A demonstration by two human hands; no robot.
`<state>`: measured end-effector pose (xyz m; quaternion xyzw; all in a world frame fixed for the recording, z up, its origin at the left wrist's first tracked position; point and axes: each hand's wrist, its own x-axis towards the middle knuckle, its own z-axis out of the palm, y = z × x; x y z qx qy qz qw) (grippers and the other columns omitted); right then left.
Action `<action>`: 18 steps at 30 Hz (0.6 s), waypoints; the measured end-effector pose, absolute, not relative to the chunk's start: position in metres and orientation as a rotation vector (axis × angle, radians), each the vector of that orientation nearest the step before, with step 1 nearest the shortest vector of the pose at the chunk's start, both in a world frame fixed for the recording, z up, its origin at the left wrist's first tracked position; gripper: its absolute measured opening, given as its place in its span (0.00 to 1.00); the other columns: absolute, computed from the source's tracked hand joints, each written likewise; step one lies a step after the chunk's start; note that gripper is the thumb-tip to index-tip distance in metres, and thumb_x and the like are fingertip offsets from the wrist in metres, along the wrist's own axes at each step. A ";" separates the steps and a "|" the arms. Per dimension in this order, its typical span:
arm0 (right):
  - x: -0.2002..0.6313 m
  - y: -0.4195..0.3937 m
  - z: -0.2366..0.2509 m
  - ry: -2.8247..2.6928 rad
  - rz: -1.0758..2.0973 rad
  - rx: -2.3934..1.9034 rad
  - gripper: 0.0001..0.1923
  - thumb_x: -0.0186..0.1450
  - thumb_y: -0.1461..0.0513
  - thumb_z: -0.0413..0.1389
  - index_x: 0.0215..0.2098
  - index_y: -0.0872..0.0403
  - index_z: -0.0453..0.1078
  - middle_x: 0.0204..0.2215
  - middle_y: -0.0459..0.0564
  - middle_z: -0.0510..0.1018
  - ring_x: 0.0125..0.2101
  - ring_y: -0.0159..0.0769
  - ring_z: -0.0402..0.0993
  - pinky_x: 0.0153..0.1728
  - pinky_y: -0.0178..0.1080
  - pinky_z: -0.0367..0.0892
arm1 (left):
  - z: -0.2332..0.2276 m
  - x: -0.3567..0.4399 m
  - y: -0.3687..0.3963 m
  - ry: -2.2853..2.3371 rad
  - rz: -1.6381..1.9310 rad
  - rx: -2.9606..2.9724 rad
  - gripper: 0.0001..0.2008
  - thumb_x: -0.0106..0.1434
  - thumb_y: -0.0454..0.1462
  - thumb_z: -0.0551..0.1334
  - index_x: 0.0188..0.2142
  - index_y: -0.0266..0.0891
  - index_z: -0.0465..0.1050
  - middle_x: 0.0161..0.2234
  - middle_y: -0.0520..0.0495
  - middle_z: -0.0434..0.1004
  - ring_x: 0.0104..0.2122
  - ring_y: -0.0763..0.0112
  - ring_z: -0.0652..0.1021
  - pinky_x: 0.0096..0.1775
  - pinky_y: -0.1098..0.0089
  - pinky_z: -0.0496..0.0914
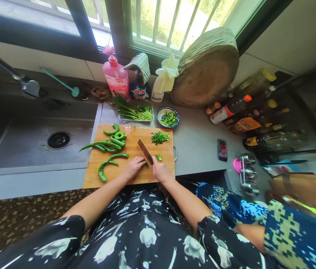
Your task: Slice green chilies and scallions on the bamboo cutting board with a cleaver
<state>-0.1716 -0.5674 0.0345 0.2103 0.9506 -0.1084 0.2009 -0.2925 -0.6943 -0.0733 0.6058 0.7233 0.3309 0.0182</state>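
Observation:
My right hand (161, 170) grips a kitchen knife (145, 150) over the wooden cutting board (135, 136). Its blade slants away toward the upper left. Beside the blade, my left hand (133, 168) has its fingers curled down onto a green chili pepper (147, 164), which is mostly hidden under them. Cut pepper slices (158, 157) lie just past the knife hand. A pile of chopped greens (160, 138) sits at the board's far right. Several whole green chili peppers (113, 144) rest on its left part, one curved pepper (102, 172) nearest the front edge.
Behind the board stand a tray of green stalks (135, 112) and a blue-patterned bowl (168, 108) with cut greens. A sink (31, 130) lies left. Bottles (222, 114), a phone-like object (222, 150) and metal cups (249, 172) are right. Another person's patterned clothing (292, 231) shows lower right.

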 end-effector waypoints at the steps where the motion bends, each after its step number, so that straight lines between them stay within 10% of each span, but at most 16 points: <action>1: -0.170 -0.566 0.037 2.666 -0.298 0.573 0.30 0.67 0.62 0.42 0.65 0.58 0.36 0.34 0.56 0.78 0.32 0.39 0.76 0.33 0.36 0.69 | -0.074 -0.293 -0.695 2.238 1.029 1.890 0.15 0.66 0.35 0.48 0.41 0.38 0.73 0.41 0.43 0.74 0.42 0.69 0.71 0.43 0.65 0.71; 18: -0.174 -0.575 0.033 2.667 -0.280 0.519 0.36 0.65 0.65 0.43 0.65 0.57 0.26 0.35 0.55 0.78 0.33 0.37 0.76 0.36 0.35 0.68 | -0.072 -0.292 -0.698 2.198 1.143 1.844 0.15 0.66 0.34 0.47 0.40 0.37 0.73 0.41 0.43 0.75 0.42 0.69 0.72 0.44 0.65 0.70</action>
